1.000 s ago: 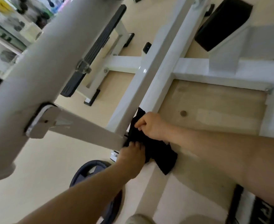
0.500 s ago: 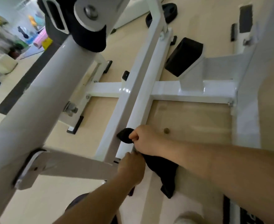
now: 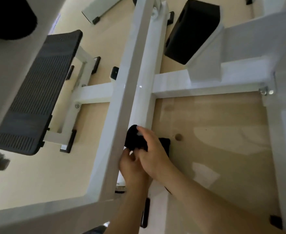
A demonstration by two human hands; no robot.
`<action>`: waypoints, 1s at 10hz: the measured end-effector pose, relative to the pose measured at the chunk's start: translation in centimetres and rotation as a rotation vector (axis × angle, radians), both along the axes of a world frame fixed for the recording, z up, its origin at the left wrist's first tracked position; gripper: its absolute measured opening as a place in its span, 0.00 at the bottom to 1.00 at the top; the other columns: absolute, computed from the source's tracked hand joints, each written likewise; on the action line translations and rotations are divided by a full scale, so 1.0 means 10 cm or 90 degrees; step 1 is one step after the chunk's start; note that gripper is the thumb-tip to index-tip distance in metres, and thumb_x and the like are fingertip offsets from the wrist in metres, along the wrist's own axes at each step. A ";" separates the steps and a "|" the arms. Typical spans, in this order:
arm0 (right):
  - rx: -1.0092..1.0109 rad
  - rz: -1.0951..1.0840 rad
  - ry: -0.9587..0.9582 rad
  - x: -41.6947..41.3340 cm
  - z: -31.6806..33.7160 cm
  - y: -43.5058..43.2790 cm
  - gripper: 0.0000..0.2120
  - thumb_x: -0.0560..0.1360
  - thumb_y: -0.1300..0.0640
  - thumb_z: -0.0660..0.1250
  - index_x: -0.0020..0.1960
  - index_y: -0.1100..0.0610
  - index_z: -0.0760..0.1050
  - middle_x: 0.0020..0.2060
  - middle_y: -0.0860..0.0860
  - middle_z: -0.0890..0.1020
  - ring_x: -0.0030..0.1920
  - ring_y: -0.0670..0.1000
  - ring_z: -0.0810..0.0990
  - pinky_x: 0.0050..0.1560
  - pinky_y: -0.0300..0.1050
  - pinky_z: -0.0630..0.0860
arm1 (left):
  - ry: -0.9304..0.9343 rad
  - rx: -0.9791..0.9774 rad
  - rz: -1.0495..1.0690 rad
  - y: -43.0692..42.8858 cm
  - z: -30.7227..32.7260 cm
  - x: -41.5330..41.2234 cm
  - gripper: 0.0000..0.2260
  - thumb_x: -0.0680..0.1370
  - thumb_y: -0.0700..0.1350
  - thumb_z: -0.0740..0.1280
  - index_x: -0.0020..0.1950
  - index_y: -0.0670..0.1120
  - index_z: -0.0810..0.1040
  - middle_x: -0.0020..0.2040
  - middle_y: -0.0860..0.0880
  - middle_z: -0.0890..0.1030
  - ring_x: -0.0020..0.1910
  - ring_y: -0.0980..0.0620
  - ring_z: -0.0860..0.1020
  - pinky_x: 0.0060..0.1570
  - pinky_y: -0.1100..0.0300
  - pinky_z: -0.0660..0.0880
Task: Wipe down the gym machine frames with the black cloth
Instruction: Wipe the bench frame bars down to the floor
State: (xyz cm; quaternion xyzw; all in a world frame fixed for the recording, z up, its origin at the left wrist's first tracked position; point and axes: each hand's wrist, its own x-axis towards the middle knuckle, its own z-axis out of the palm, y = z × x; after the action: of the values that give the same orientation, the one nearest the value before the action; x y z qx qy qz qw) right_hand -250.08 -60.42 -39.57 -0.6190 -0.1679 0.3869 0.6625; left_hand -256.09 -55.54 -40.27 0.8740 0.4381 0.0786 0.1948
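So that it rubs the frame beam (image 3: 120, 107), the right hand (image 3: 154, 154) clutches the black cloth (image 3: 135, 140) against it; the left hand (image 3: 130, 168) just beneath curls, hold unclear.

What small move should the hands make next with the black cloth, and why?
Probably slide the black cloth forward along the white beam, away from the body. The right hand holds the bunched cloth against the beam's near part, the left hand sits just below it, and a long stretch of beam lies beyond the cloth.
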 end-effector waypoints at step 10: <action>-0.341 0.127 -0.361 1.61 -0.30 -0.75 0.35 0.78 0.61 0.56 0.78 0.48 0.42 0.78 0.44 0.42 0.77 0.50 0.46 0.72 0.54 0.56 | 0.237 0.308 -0.331 0.90 -0.29 1.94 0.34 0.80 0.44 0.63 0.79 0.50 0.46 0.76 0.43 0.59 0.74 0.41 0.60 0.69 0.46 0.65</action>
State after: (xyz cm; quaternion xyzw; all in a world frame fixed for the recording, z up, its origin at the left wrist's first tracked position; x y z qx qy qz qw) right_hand -233.94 -67.96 -42.53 -0.8325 -0.2965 0.2935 0.3645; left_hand -236.73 -46.54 -43.18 0.9758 0.1987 -0.0321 -0.0859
